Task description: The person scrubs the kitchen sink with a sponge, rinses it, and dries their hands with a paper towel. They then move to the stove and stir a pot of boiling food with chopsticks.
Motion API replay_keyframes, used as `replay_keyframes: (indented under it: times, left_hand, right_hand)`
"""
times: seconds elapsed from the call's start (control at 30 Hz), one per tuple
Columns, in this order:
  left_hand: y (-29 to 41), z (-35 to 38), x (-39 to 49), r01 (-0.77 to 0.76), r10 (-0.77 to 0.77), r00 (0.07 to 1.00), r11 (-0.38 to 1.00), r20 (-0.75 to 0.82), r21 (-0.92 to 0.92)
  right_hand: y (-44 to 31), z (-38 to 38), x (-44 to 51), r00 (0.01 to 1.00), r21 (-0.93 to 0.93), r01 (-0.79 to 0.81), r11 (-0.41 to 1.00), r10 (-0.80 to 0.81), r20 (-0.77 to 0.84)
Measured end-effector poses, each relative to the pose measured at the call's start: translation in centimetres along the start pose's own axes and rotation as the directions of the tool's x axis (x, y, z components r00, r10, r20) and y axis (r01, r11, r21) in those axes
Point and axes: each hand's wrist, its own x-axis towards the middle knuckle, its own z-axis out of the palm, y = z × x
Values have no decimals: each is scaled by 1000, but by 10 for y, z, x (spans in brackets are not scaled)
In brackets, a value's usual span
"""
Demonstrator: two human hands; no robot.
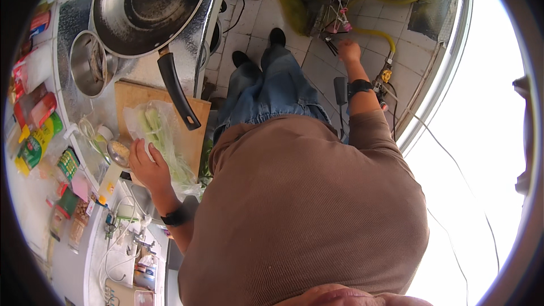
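Note:
My left hand (146, 165) is at the rim of a small metal bowl (118, 153) holding pale chopped bits; its thumb stands apart and it grips nothing visible. Beside it, green-white stalks in a clear plastic bag (159, 131) lie on a wooden cutting board (127, 97). My right hand (349, 50) is out over the floor side with curled fingers, close to thin dark sticks (331, 46) and a wire rack with pink clips (340, 19). Whether it holds anything is unclear. A large black frying pan (161, 4) rests on the counter, its handle reaching over the board.
A metal pot (91, 63) stands beside the pan. Packets and jars (40, 136) line the counter's far side. A sink (142, 195) adjoins the board. A yellow hose (374, 34) and valve (386, 76) are low on the right, near a yellow-green plastic bag (293, 8).

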Motion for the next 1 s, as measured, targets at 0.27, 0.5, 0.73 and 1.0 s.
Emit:
replay_keyframes:
  times: [0.27, 0.5, 0.73, 1.0]
  left_hand:
    - [50, 6, 10, -31, 39, 982, 998, 184, -49]
    - [79, 20, 16, -32, 42, 953, 999, 299, -38]
    - [83, 13, 20, -6, 30, 953, 997, 302, -81]
    - [90, -10, 60, -121, 135, 984, 986, 119, -114]
  right_hand:
    - [92, 75, 32, 996, -188, -25, 982, 8, -91]
    - [119, 97, 27, 992, -217, 25, 976, -52, -118]
    - [99, 90, 39, 996, -54, -3, 999, -2, -87]
    - [53, 50, 24, 994, -161, -64, 985, 49, -95]
